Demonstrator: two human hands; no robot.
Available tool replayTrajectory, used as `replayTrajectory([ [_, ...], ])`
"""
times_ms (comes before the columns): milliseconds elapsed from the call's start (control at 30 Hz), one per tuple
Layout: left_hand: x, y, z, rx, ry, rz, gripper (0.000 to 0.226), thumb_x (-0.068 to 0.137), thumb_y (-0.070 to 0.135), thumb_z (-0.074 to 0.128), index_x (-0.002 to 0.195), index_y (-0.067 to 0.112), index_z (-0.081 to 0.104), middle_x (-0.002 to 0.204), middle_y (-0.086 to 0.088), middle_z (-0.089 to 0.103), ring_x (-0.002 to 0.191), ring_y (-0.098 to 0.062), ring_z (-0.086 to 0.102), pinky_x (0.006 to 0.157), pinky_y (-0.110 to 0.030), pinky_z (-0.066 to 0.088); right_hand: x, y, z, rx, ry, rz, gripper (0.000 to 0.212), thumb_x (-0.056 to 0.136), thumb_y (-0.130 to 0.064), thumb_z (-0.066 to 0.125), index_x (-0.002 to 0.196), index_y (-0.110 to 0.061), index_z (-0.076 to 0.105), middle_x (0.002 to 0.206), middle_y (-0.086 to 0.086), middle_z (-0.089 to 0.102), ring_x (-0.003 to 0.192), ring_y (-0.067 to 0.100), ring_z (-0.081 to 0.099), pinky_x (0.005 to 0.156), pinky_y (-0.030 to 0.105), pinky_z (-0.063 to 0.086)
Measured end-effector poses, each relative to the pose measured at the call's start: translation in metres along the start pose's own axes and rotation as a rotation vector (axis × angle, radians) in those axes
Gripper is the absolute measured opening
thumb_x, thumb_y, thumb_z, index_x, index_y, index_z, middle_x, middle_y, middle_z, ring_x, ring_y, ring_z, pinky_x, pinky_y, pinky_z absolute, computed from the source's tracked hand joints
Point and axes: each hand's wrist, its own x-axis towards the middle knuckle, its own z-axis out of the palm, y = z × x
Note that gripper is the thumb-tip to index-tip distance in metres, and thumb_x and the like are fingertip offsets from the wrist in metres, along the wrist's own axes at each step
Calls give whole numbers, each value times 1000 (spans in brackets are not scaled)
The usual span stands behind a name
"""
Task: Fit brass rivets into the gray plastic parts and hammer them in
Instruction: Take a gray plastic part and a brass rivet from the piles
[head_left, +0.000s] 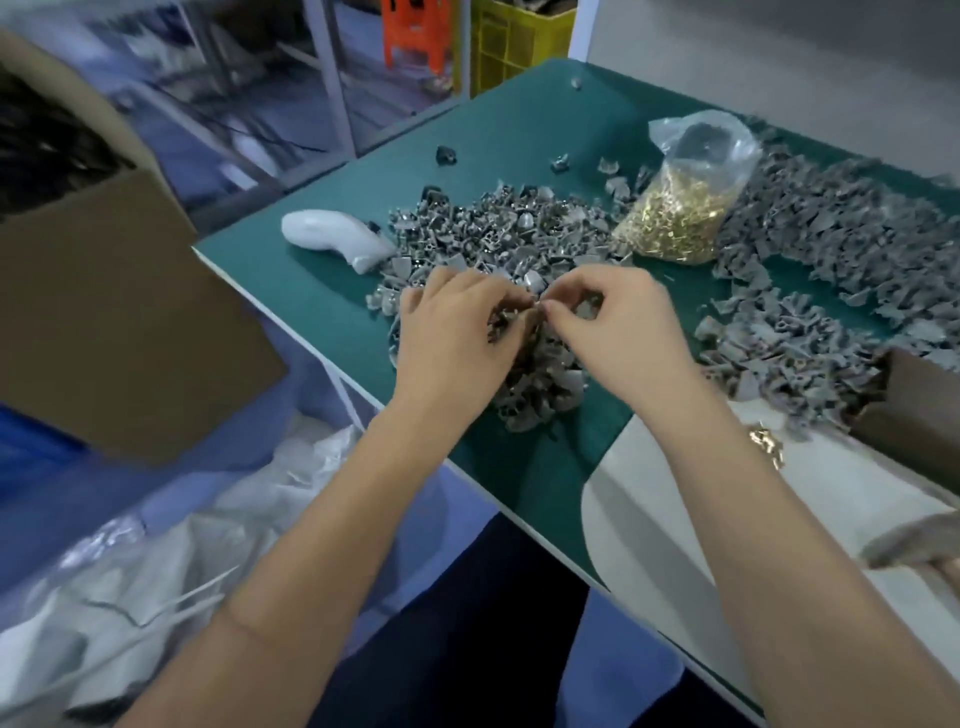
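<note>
Green matting covers the counter (519, 135), which has a white edge and runs off to the lower right, where a pale curved sheet (675, 519) lies over the mat. Beyond its far corner the room shows blurred metal shelving (332, 67), an orange plastic stool (415, 31) and a yellow crate (514, 41) on the floor. To the left of the counter stands an open brown cardboard box (119, 312), and below it crumpled clear plastic sheeting (156, 561) lies on a bluish floor.

Gray plastic parts are heaped across the mat: one large pile (519, 228) in the middle and a wider spread (831, 260) along the right side, reaching a brown cardboard piece (924, 415) at the right edge. Between the two heaps lies a clear plastic bag of brass rivets (675, 218), its open top crumpled toward the far side. A white hammer-like tool (332, 236) lies on the mat just left of the middle pile. A few loose brass rivets (766, 441) sit on the pale sheet near the right forearm.

Both hands work at the near edge of the middle pile, fingertips almost meeting. The left hand (447, 332) has its grip curled around a bunch of gray parts. The right hand (618, 322) has a narrow pinching grip, thumb and forefinger closed on something small; it is too blurred to tell what.
</note>
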Motion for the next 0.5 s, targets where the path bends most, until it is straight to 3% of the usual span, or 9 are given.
replayTrajectory([
  [133,5,2,-2,-97,15,-25,33,91,35,69,123,29,66,122,8,62,121,-22,46,102,-37,35,10,3,1,-76,-33,12,7,90,-32,69,94,-37,72,88,-17,69,80,7,61,72,31,53],
  [267,-1,24,4,-248,23,103,33,93,32,70,124,24,63,114,10,62,113,-15,49,99,-32,41,-15,39,-42,-37,54,42,9,94,-31,68,92,-39,72,84,-25,67,72,-7,58,64,17,41],
  [433,-10,71,38,-440,-214,256,12,97,25,66,107,21,70,94,12,65,88,1,50,83,-22,42,-70,88,-107,-110,89,83,14,94,-28,70,85,-39,70,81,-33,65,70,-2,60,65,13,44],
  [500,-14,88,55,-433,-343,271,7,98,28,64,99,26,71,92,15,65,88,-2,50,82,-26,43,-89,102,-123,-140,74,107,18,93,-25,71,85,-41,69,78,-29,66,75,-5,60,66,5,39],
])
